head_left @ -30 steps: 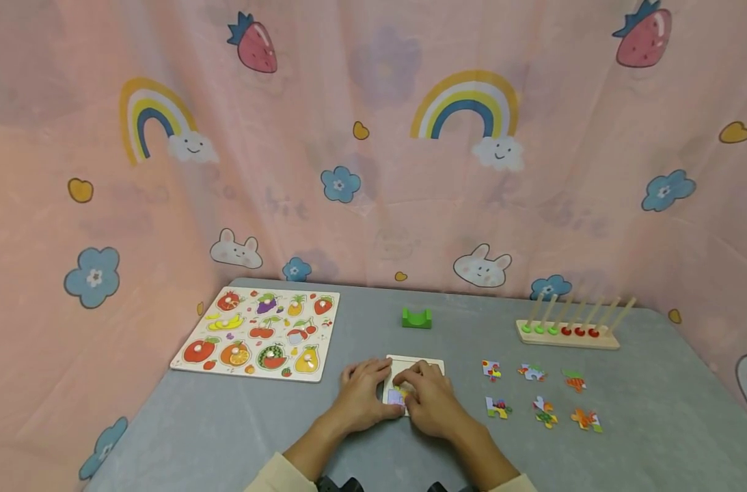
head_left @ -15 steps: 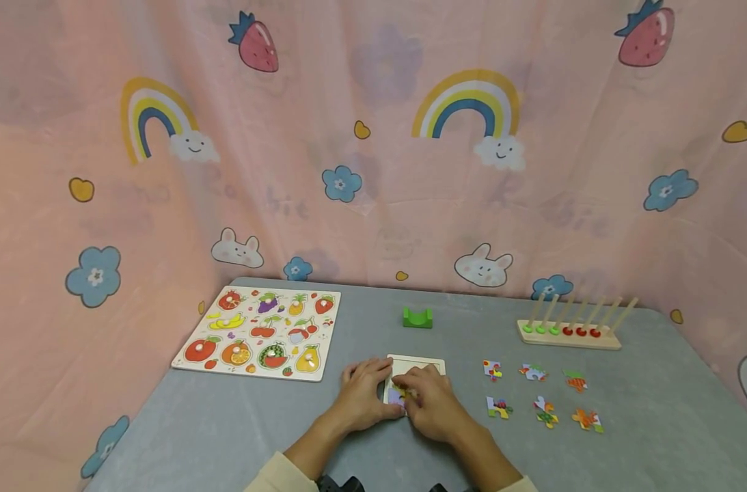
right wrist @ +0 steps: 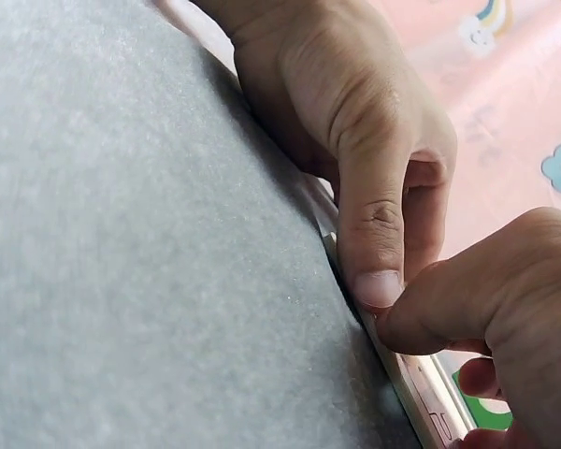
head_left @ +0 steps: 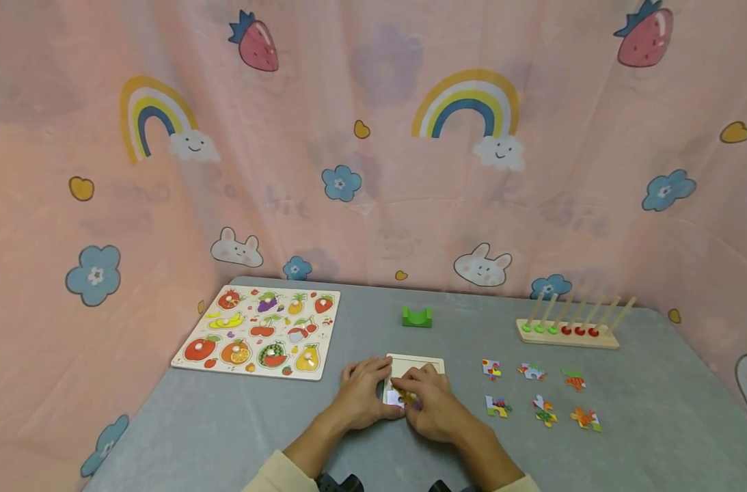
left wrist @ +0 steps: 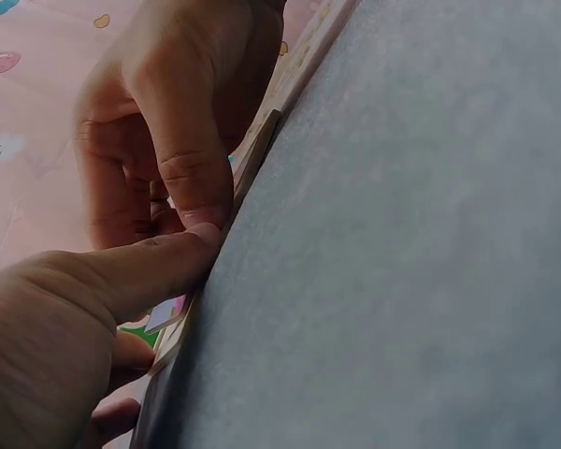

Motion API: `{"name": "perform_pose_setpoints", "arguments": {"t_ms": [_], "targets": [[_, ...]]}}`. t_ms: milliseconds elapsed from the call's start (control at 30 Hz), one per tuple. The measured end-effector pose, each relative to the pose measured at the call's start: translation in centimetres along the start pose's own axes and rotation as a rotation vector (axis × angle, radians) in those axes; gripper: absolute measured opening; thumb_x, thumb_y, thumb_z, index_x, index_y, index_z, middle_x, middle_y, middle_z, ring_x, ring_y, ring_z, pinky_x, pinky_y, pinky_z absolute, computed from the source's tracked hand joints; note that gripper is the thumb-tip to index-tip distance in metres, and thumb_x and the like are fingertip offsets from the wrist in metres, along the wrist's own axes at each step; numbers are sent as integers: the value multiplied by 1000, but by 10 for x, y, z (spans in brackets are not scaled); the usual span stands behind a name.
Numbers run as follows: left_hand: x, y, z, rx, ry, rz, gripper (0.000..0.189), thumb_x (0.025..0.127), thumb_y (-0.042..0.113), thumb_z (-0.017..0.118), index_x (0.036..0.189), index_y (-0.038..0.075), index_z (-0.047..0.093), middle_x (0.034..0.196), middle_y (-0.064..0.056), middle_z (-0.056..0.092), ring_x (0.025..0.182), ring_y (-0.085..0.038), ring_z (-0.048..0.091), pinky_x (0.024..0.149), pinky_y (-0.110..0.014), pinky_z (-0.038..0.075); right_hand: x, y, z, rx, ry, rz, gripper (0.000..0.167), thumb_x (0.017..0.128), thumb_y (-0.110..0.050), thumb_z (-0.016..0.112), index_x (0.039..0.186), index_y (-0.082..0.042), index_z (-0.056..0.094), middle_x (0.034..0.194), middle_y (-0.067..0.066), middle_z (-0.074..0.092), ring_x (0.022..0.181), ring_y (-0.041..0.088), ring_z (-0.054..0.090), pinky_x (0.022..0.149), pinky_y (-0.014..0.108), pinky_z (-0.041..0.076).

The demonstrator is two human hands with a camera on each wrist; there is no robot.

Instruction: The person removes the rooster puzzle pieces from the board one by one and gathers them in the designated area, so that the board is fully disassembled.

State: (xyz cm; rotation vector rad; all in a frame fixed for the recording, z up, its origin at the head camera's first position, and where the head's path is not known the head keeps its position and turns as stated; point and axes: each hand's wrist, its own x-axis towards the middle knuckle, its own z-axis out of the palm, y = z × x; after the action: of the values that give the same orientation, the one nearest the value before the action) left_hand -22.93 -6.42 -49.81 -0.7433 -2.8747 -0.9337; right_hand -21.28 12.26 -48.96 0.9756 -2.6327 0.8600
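Note:
My left hand (head_left: 363, 391) holds the left side of a small wooden puzzle tray (head_left: 431, 359), its thumb at the near edge and its fingers by the far left corner. Over the tray's near part, my right hand (head_left: 436, 404) pinches a small jigsaw piece (head_left: 406, 395), which looks tilted up from the tray. A pale purple patch (head_left: 394, 397) shows in the near left corner. In the left wrist view, the two thumbs meet at the edge of the tray (left wrist: 254, 159). My right hand hides much of the tray.
Several loose jigsaw pieces (head_left: 544, 412) lie in two rows to the right. At the left is a fruit knob puzzle board (head_left: 314, 335). A green notched block (head_left: 417, 318) stands behind the tray; a wooden peg stand (head_left: 568, 339) with green and red beads sits back right.
Both hands stay at the tray. The jigsaw piece under my right fingers has tipped up and looks darker, with the fingers shifted slightly.

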Motion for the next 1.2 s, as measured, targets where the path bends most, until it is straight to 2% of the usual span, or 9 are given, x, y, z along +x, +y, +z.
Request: {"name": "perform_pose_setpoints", "arguments": {"t_ms": [233, 567, 733, 900, 1100, 1200], "targets": [[-1, 0, -2, 19, -25, 5, 81, 68, 41, 85, 133, 2, 58, 143, -3, 48, 133, -28, 37, 103, -54, 19, -1, -1, 1, 8, -27, 0, 48, 67, -4, 67, 115, -4, 70, 96, -8, 58, 91, 12, 44, 76, 41, 33], [0, -1, -4, 0, -39, -2, 79, 68, 37, 85, 133, 2, 57, 142, -4, 48, 133, -29, 36, 103, -55, 18, 1, 1, 3, 24, 74, 3, 47, 65, -4, 68, 112, 0, 70, 96, -7, 60, 88, 11, 44, 76, 39, 34], [2, -1, -4, -1, -34, -7, 79, 70, 41, 83, 134, 2, 57, 142, -4, 48, 133, -28, 36, 103, -54, 18, 2, 2, 0, 13, 113, 7, 48, 65, -3, 68, 112, -1, 70, 97, -6, 63, 90, 12, 48, 75, 39, 34], [2, 0, -3, 7, -25, -18, 76, 73, 40, 82, 134, 3, 57, 141, -3, 49, 133, -28, 37, 103, -54, 18, 2, 0, -8, 13, 122, 0, 44, 69, -3, 70, 113, 0, 70, 101, -4, 65, 93, 15, 49, 76, 41, 35], [0, 0, -1, -9, 1, 6, 74, 72, 38, 82, 133, 3, 58, 140, -4, 50, 131, -28, 39, 103, -55, 18, -3, -5, -27, 90, 88, 55, 44, 74, 0, 71, 117, 0, 68, 107, -1, 65, 99, 17, 49, 81, 44, 38], [0, -1, 0, -17, 11, 20, 74, 71, 36, 83, 132, 2, 59, 139, -5, 51, 130, -29, 39, 102, -55, 18, -7, -6, -38, 104, 106, 63, 45, 74, 2, 72, 118, -2, 68, 108, -2, 65, 100, 16, 50, 83, 44, 41]]}}
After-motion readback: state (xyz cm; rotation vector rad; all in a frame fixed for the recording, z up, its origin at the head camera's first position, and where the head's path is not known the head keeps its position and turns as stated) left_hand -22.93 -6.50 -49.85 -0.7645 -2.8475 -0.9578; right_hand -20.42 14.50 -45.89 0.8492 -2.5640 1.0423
